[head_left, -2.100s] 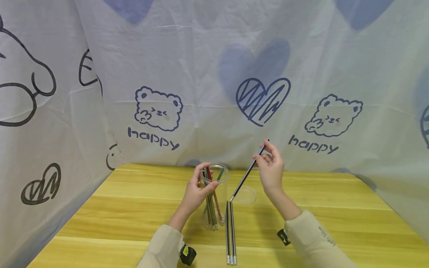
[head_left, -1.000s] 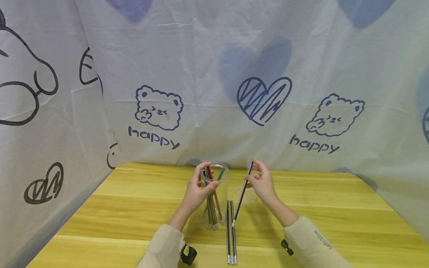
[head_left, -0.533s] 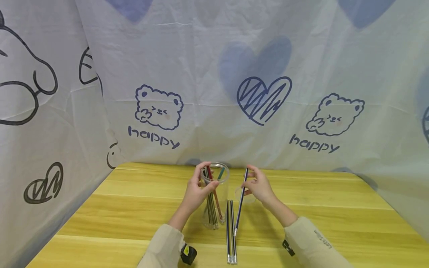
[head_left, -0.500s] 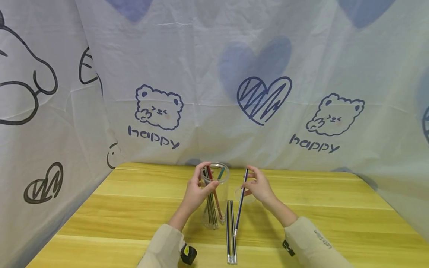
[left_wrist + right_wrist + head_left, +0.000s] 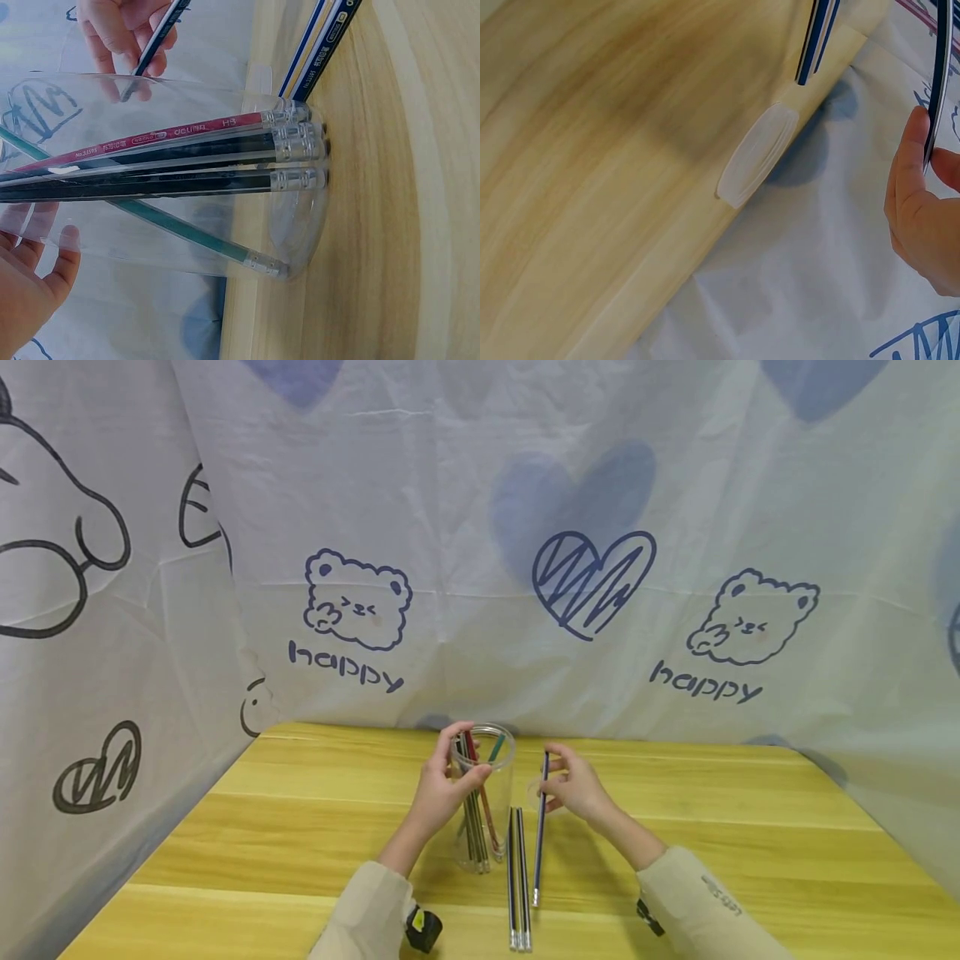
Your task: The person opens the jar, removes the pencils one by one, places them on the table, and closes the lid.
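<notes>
My left hand (image 5: 442, 789) grips a clear plastic jar (image 5: 501, 797) near its rim, thumb in front. Inside, eraser ends down, stand a red pencil (image 5: 165, 137), a green pencil (image 5: 187, 229) and several dark pencils (image 5: 217, 183). Between thumb and fingers, my right hand (image 5: 581, 789) pinches the upper part of a dark striped pencil (image 5: 540, 843), its eraser end pointing towards me. That pencil is just right of a row of dark pencils (image 5: 519, 885) lying side by side on the table. Whether its eraser end touches the table, I cannot tell.
A round clear lid (image 5: 757, 154) lies flat near the table's back edge, partly behind my right hand in the head view. The yellow wood-grain table (image 5: 285, 827) ends at a printed white cloth (image 5: 465, 635) hanging behind and at the left.
My right hand has come down and left. Its pencil has swung from a slant above the row to nearly parallel beside it, eraser end nearer me. The left hand and jar stay put.
</notes>
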{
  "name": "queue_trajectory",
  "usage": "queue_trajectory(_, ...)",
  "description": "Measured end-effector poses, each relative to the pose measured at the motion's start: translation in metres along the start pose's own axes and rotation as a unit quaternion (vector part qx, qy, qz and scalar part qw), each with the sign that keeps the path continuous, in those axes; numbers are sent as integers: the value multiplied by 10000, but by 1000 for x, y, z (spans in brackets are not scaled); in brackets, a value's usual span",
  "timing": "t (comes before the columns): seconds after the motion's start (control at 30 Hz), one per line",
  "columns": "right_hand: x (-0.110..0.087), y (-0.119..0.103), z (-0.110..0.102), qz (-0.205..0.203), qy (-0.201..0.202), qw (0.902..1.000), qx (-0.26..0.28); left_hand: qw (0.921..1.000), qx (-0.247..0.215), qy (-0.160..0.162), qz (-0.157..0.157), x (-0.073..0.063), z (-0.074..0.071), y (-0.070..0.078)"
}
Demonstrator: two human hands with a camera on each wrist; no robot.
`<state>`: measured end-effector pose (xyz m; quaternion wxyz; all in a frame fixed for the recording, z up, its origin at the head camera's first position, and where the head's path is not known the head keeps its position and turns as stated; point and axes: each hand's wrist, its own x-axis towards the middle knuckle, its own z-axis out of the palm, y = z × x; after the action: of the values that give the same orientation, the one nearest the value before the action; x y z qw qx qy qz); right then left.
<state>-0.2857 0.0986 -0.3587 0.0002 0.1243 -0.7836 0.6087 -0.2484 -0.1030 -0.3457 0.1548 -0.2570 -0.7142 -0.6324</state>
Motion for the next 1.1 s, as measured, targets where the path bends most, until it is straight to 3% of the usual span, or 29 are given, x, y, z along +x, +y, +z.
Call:
queue_trajectory(0.53, -3, 7, 6, 101, -235, 9981, -559, 9999, 33, 50, 80, -1, 0, 1)
queue_trajectory(1.1, -6, 15, 18, 481, -436, 9934, -951, 9999, -5, -50, 89, 0, 0, 0)
